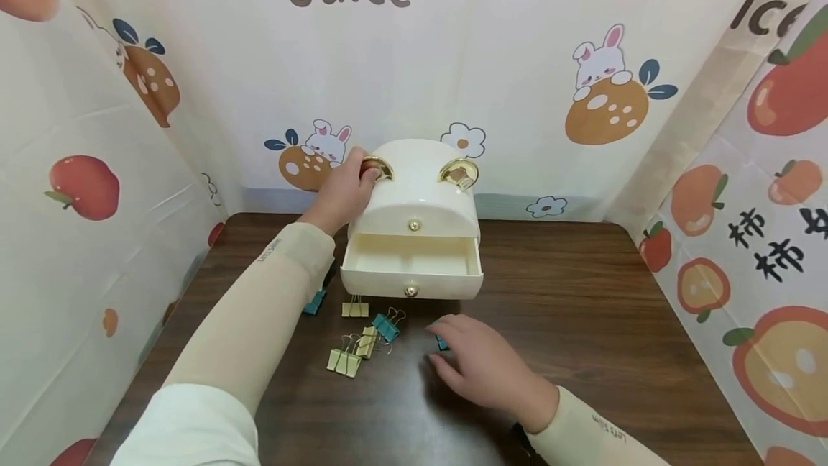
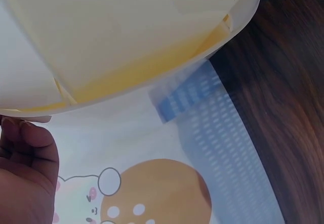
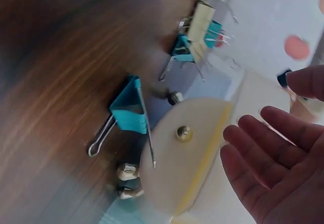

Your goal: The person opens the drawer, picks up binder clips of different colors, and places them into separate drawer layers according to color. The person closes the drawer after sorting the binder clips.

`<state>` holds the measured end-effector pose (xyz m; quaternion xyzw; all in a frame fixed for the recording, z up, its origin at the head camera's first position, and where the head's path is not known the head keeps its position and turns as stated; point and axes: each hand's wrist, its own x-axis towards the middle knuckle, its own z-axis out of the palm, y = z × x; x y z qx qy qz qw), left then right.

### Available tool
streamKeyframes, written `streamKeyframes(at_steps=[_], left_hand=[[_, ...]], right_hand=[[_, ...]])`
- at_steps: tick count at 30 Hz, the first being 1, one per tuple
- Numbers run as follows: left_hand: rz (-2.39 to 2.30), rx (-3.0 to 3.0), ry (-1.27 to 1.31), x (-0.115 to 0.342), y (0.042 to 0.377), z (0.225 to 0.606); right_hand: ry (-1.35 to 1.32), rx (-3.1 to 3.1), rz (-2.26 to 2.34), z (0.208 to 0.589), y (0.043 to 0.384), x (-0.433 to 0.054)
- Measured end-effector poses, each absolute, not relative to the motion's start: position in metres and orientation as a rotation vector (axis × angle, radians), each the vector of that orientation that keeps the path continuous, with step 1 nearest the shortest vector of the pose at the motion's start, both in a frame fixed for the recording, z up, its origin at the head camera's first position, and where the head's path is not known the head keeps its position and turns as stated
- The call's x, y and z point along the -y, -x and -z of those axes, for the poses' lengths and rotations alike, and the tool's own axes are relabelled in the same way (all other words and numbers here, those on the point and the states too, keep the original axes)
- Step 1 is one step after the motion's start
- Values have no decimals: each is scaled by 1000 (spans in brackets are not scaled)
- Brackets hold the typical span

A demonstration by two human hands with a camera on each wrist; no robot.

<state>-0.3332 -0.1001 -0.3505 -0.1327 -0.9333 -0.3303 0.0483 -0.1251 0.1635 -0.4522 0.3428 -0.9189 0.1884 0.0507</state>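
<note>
A white drawer box (image 1: 414, 178) with two gold rings on its domed top stands at the back of the table. Its lower drawer (image 1: 411, 286) is pulled out, its inside bare. My left hand (image 1: 343, 193) grips the box at the left gold ring, thumb at the ring's opening; the left wrist view shows curled fingers (image 2: 30, 140) at the box's edge. In front of the drawer my right hand (image 1: 481, 362) hovers low, thumb and fingers spread apart around a teal binder clip (image 1: 443, 343) that they partly hide. The right wrist view shows a teal binder clip (image 3: 129, 107) on the wood, apart from the relaxed fingers (image 3: 263, 143).
Left of the right hand lie yellow binder clips (image 1: 344, 363) and another teal clip (image 1: 387, 327). One more teal clip (image 1: 315, 302) sits beside the left forearm. A printed curtain (image 1: 537, 164) encloses the brown wooden table (image 1: 582, 308) at the back and sides.
</note>
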Motion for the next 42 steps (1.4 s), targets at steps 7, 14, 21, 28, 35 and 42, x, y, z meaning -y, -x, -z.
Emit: streamKeyframes(at_steps=[7,14,21,28,35,42], left_hand=[[1007,2856,398,101,333,350],[1010,2852,399,100,331,351],[1007,2868,386,100,331,353],[991,2854,393,100,332,351],[1016,2866,393,100,331,350],[997,2855,391,100,331,351]], right_hand=[[-1214,2801,-224,467,136,-155],[-1281,2861,36,475,145,-154],[-1281,2862,224,481,152,-158],[-1079,2946,189,483,155,-161],[-1018,2976,34,488,158,-169],[-1060,2959,-135,495,162,-173]])
